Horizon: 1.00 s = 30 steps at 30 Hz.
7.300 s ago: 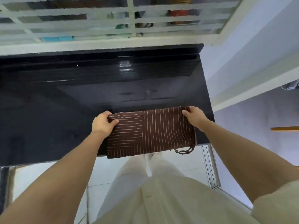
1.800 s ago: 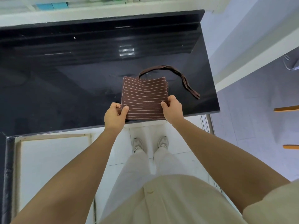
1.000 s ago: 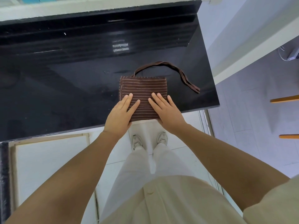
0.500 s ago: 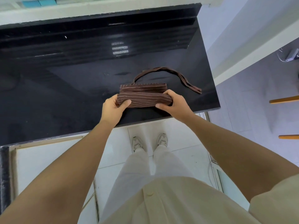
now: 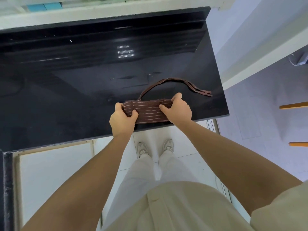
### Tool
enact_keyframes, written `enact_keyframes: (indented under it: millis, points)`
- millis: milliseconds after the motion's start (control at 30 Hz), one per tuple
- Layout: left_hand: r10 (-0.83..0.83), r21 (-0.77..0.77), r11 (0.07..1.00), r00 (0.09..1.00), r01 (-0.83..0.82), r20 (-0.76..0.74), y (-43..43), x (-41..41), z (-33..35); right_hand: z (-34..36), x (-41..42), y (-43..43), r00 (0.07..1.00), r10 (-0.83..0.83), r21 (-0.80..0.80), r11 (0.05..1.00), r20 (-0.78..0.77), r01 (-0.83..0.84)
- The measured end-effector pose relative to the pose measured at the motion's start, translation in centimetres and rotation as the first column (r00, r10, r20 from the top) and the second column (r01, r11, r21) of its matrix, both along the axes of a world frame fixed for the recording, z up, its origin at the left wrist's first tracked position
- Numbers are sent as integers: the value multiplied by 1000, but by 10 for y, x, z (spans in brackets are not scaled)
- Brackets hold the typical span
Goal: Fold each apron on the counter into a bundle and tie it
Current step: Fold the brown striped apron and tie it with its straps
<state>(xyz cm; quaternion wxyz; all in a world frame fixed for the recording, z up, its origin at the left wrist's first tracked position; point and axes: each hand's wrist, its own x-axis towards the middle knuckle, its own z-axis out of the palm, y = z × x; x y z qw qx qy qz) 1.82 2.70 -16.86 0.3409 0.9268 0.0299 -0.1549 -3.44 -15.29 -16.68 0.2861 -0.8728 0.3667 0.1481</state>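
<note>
Brown striped apron rolled, on counter | L hand + R hand grasping ends

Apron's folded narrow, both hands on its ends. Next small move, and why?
Probably hold the apron with the left hand and send the right hand to the strap: it trails loose across the counter behind it, nothing tied yet.
</note>
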Motion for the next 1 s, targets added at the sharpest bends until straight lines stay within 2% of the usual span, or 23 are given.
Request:
enact_keyframes:
  millis: [67,133,200,233,300,400,567,667,733,800,900,1000]
  points:
    - [-29,17,999,1000,29,-3,0,0,2,5,1,2,984,136,-121,985,115,-122]
    - [-61,38,997,998,62,-32,2,2,3,9,4,5,895,393,-201,913,209,-354]
    - [-98,60,993,994,101,-55,7,2,3,9,3,12,809,566,-196,821,157,-536]
    - [-114,65,991,992,118,-57,9,2,3,6,1,16,813,574,-177,814,96,-554]
    - [-140,60,988,989,143,-54,14,-4,1,-4,-8,25,864,503,-139,855,-22,-500]
    - [-119,87,989,993,120,-20,22,-13,-6,-12,-20,40,872,475,-117,866,-114,-487]
    - [80,-22,996,990,-83,-114,32,-25,-8,-11,-29,56,924,381,-16,924,-20,-382]
    - [208,-96,968,957,-231,-200,27,-33,-1,-3,-33,63,988,133,257,955,82,-150]
    - [237,-141,948,927,-286,-289,22,-37,6,4,-37,67,993,-75,470,882,89,24]
    - [213,-242,910,881,-337,-423,17,-43,14,11,-42,73,976,-218,638,755,24,153]
    - [142,-360,821,770,-442,-622,13,-58,28,19,-56,79,973,-229,723,670,-15,168]
    - [129,-426,746,739,-511,-661,12,-77,35,23,-71,81,985,-172,753,652,31,90]
